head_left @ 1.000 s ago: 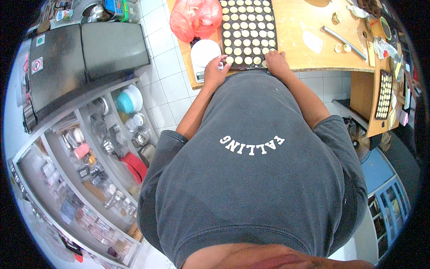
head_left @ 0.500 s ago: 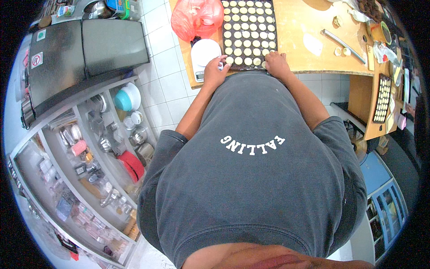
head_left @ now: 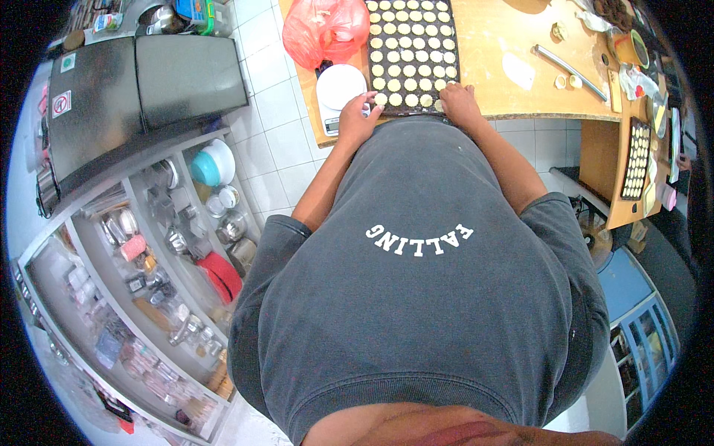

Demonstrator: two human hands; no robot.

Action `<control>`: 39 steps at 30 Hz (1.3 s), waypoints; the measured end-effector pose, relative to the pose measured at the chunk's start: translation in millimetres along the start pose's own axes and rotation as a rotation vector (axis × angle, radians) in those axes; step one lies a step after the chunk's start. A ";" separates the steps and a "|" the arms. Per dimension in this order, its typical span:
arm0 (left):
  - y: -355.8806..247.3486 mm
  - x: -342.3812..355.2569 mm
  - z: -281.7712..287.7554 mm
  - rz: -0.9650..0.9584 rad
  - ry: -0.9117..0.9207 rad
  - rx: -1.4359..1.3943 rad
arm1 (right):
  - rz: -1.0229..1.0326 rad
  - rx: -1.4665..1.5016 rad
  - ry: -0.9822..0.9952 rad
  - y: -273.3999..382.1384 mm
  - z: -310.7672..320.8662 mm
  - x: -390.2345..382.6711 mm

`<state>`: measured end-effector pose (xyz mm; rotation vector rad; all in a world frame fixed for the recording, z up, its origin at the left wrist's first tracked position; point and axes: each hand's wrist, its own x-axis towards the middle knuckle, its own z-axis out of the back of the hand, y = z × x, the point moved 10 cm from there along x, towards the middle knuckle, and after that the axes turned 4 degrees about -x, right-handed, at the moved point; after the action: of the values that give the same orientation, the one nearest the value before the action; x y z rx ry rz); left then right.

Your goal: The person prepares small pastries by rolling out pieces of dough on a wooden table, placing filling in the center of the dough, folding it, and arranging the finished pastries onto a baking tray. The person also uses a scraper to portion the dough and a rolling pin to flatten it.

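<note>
A dark tray filled with rows of pale, scalloped dough rounds lies on the table before me. At its near left corner is my left hand, thumb and fingers apart around the edge beside a corner round. My right hand rests at the near right corner with its fingers curled down over a round there. Whether those fingertips pinch anything is hidden. Just left of the tray stands a white kitchen scale, close to my left hand.
A red plastic bag sits behind the scale. On the wooden table to the right lie a metal tube and small dough cups. Another filled tray is far right. Shelves and a dark fridge stand left.
Both hands stay at the tray's near corners, with only a slight shift of the right fingers. At the far right rim, another person's hand has moved a little.
</note>
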<state>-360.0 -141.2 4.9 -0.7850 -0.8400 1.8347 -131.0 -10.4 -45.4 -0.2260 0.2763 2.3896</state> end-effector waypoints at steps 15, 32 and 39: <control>3.1 -1.1 -1.4 -0.002 0.014 0.022 | -0.028 0.045 0.030 -1.1 8.2 8.1; 5.2 -0.3 -0.4 0.009 0.023 0.007 | -0.191 0.246 -0.156 -35.2 20.6 -3.0; 6.2 3.8 -5.8 -0.038 0.037 0.018 | -0.235 0.142 -0.037 -55.2 28.8 -34.3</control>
<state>-359.7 -138.4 -4.0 -0.7841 -0.8085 1.7874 -71.0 15.2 -17.0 -0.1402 0.3792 2.1297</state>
